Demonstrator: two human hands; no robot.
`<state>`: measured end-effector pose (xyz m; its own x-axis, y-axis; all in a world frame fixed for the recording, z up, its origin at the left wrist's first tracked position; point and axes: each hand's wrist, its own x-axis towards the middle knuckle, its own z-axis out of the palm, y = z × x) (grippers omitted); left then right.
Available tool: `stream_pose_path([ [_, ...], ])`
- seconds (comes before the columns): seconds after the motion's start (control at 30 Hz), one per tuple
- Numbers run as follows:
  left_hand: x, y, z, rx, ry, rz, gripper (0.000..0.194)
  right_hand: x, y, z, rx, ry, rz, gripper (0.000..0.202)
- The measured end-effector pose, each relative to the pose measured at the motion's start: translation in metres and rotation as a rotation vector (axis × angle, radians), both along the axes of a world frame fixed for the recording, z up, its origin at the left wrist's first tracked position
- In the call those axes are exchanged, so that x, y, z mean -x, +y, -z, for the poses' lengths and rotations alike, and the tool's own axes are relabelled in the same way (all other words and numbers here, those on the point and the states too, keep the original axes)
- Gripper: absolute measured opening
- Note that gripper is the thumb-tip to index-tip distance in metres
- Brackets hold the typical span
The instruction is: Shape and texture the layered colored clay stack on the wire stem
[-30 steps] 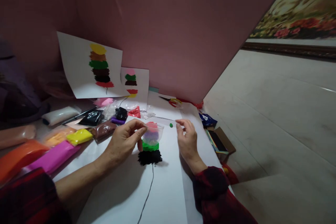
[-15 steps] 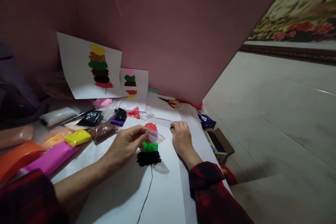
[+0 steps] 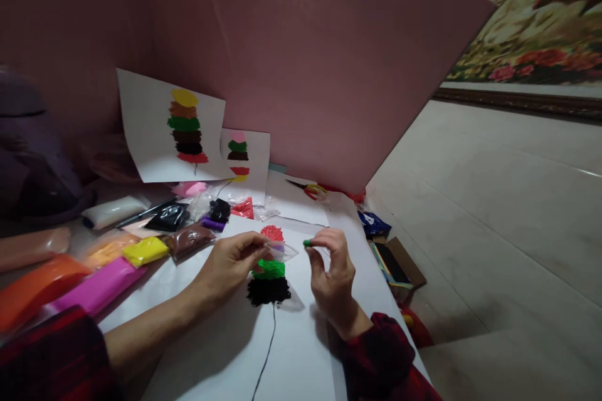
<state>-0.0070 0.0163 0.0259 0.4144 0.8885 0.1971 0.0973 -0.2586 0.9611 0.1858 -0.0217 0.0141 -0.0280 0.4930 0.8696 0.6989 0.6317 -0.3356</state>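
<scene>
Pink wall behind white-topped desk. Left hand pinched on clear plastic piece, over layered clay picture. Right hand, at the plastic's three o'clock, thumb and forefinger clamped on small green lump. From the picture: yellow packet nine o'clock, scissors one o'clock.
</scene>
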Motion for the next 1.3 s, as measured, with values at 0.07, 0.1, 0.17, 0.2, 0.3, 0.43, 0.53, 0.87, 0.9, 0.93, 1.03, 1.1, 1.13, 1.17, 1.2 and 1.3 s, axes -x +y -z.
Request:
stream_pose_path([
  [0.07,0.0,0.001,0.001,-0.027,0.007,0.006,0.017,0.009,-0.009,-0.002,0.007,-0.044,-0.1,0.027],
  [0.1,0.0,0.001,0.002,-0.055,0.013,0.01,0.016,0.012,-0.012,-0.003,0.009,-0.069,-0.13,0.03],
  [0.17,0.001,0.001,0.003,-0.141,0.048,0.019,0.016,0.015,-0.014,-0.003,0.016,-0.104,-0.145,0.032],
  [0.2,0.001,0.001,0.004,-0.194,0.069,0.025,0.016,0.016,-0.014,-0.003,0.025,-0.116,-0.136,0.032],
  [0.3,0.002,0.0,0.005,-0.326,0.121,0.041,0.017,0.015,-0.014,-0.003,0.06,-0.144,-0.09,0.03],
  [0.43,0.003,-0.001,0.005,-0.376,0.143,0.034,0.018,0.013,-0.014,-0.004,0.065,-0.194,-0.064,0.032],
  [0.53,0.003,-0.001,0.005,-0.367,0.142,0.03,0.018,0.013,-0.016,-0.006,0.048,-0.197,-0.067,0.038],
  [0.87,0.002,-0.002,0.006,-0.397,0.127,0.061,0.017,0.015,-0.015,-0.008,0.081,-0.272,-0.077,0.023],
  [0.9,0.002,-0.002,0.007,-0.392,0.113,0.063,0.018,0.015,-0.014,-0.007,0.081,-0.282,-0.075,0.023],
  [0.93,0.002,-0.001,0.008,-0.382,0.099,0.062,0.019,0.015,-0.014,-0.007,0.079,-0.29,-0.067,0.023],
  [1.03,0.003,-0.002,0.009,-0.338,0.07,0.046,0.02,0.016,-0.012,-0.005,0.072,-0.295,-0.029,0.021],
  [1.1,0.003,-0.003,0.007,-0.304,0.071,0.044,0.019,0.016,-0.01,-0.004,0.071,-0.288,-0.018,0.019],
  [1.13,0.002,-0.005,0.005,-0.289,0.07,0.051,0.02,0.016,-0.01,-0.003,0.068,-0.28,-0.018,0.018],
  [1.17,0.001,-0.006,0.003,-0.275,0.064,0.064,0.02,0.016,-0.01,-0.003,0.067,-0.27,-0.022,0.019],
  [1.2,0.001,-0.008,0.0,-0.266,0.057,0.078,0.02,0.015,-0.011,-0.003,0.066,-0.26,-0.03,0.019],
  [1.3,-0.001,-0.011,-0.004,-0.271,0.053,0.109,0.018,0.015,-0.013,-0.004,0.056,-0.232,-0.079,0.022],
])
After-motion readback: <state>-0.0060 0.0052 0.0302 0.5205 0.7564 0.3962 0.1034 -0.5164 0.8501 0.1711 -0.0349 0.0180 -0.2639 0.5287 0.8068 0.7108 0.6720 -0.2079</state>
